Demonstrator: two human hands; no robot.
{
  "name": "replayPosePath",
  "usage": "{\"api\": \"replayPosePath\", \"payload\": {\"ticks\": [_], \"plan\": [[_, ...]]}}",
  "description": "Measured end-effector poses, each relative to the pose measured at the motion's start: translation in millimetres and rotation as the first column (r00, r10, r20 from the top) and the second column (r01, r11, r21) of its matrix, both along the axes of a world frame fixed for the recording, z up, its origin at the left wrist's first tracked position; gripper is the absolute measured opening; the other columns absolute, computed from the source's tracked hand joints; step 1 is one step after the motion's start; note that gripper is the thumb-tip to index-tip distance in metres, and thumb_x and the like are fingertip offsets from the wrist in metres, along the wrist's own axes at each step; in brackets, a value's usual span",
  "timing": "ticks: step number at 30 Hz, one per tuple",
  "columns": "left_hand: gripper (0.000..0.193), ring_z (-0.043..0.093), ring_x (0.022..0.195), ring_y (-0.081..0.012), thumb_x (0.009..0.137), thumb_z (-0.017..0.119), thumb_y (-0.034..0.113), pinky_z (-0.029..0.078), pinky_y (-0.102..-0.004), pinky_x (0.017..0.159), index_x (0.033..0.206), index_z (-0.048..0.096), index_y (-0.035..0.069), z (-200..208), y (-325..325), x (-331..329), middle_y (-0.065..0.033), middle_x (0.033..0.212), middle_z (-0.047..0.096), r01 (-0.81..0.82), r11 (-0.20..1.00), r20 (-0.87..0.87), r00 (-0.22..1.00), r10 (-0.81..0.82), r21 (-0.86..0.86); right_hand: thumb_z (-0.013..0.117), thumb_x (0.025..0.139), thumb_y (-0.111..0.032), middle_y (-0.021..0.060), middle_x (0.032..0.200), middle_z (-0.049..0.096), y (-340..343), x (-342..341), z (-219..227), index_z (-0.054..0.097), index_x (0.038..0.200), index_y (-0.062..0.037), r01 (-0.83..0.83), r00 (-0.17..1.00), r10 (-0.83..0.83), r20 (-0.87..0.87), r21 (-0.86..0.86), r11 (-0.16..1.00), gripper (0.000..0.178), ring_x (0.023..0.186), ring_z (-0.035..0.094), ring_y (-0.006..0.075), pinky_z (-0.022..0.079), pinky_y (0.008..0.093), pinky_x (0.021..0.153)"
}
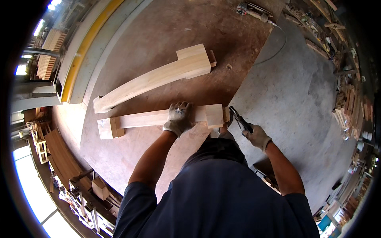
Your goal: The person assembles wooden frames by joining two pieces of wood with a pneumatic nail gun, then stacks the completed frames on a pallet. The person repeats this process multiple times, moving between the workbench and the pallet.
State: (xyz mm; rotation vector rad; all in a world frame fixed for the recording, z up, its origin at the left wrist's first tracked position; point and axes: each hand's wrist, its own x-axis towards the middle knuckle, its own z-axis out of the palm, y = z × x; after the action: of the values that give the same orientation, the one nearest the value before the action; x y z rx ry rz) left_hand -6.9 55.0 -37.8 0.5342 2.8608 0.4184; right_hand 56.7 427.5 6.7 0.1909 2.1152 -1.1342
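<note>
Head view, I note: the left hand [179, 118] is clasped over the mid-length of a block-ended pale timber beam [147, 118], lying crosswise before the person. The right hand [258, 137] is closed around a dark hand tool [240, 119], type unclear. The beam appears stiff and fairly heavy, best held mid-length. Beyond lies a curved timber piece [154, 81]. Brown flooring [131, 43] meets grey concrete [301, 87]; timber offcuts [347, 104] line the workshop's right side.

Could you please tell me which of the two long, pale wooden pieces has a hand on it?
The nearer wooden piece, with the gloved left hand on it; the farther, curved piece has no hand on it.
</note>
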Motion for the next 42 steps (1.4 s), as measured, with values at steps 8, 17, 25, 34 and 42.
{"api": "replayPosePath", "payload": {"ticks": [8, 17, 25, 34, 42], "plan": [[0.077, 0.057, 0.125, -0.0349, 0.069, 0.086, 0.047, 0.041, -0.052, 0.105, 0.132, 0.059, 0.012, 3, 0, 1, -0.0138, 0.129, 0.063, -0.007, 1.0, 0.027, 1.0, 0.007, -0.015, 0.069, 0.091, -0.016, 0.0223, 0.132, 0.064, 3, 19, -9, 0.056, 0.141, 0.0001, -0.069, 0.852, 0.334, -0.404, 0.545, 0.835, 0.054, 0.119, 0.06, 0.0411, 0.048, 0.0463, 0.104], [0.075, 0.055, 0.128, -0.0353, 0.072, 0.084, 0.048, 0.038, -0.0514, 0.109, 0.133, 0.058, 0.013, 1, 1, 5, -0.0128, 0.13, 0.063, -0.022, 1.0, 0.007, 1.0, 0.022, -0.016, 0.055, 0.092, -0.012, 0.0193, 0.14, 0.056, 1, 9, 1, 0.049, 0.147, -0.0001, -0.054, 0.495, 0.779, -0.386, 0.881, 0.471, 0.056, 0.123, 0.056, 0.0335, 0.038, 0.049, 0.114], [0.075, 0.056, 0.127, -0.0337, 0.072, 0.085, 0.048, 0.039, -0.05, 0.108, 0.133, 0.058, 0.014, 10, 2, 4, -0.0123, 0.13, 0.063, -0.021, 0.999, 0.033, 0.999, 0.022, -0.041, 0.055, 0.094, -0.015, 0.0168, 0.137, 0.053, 19, -7, -25, 0.04, 0.154, -0.0035, -0.02, 0.328, 0.874, -0.359, 0.922, 0.386, 0.062, 0.12, 0.053, 0.0322, 0.038, 0.0498, 0.112], [0.078, 0.055, 0.128, -0.0335, 0.073, 0.085, 0.049, 0.038, -0.0497, 0.109, 0.136, 0.056, 0.013, 7, 2, 4, -0.0124, 0.13, 0.062, -0.013, 0.997, 0.03, 0.999, 0.016, -0.082, 0.059, 0.091, -0.015, 0.015, 0.121, 0.056, 32, -32, -35, 0.045, 0.149, -0.0054, -0.07, 0.235, 0.881, -0.41, 0.897, 0.436, 0.06, 0.108, 0.057, 0.0318, 0.045, 0.0486, 0.103], [0.078, 0.056, 0.128, -0.0336, 0.072, 0.085, 0.048, 0.038, -0.0497, 0.11, 0.136, 0.057, 0.014, 4, 1, 4, -0.0119, 0.129, 0.063, -0.015, 0.999, 0.01, 1.0, 0.015, -0.032, 0.069, 0.085, -0.01, 0.0228, 0.11, 0.064, 20, -12, 9, 0.053, 0.124, -0.005, -0.351, 0.679, 0.678, -0.283, 0.686, 0.638, 0.042, 0.101, 0.066, 0.041, 0.053, 0.0496, 0.092]]}}
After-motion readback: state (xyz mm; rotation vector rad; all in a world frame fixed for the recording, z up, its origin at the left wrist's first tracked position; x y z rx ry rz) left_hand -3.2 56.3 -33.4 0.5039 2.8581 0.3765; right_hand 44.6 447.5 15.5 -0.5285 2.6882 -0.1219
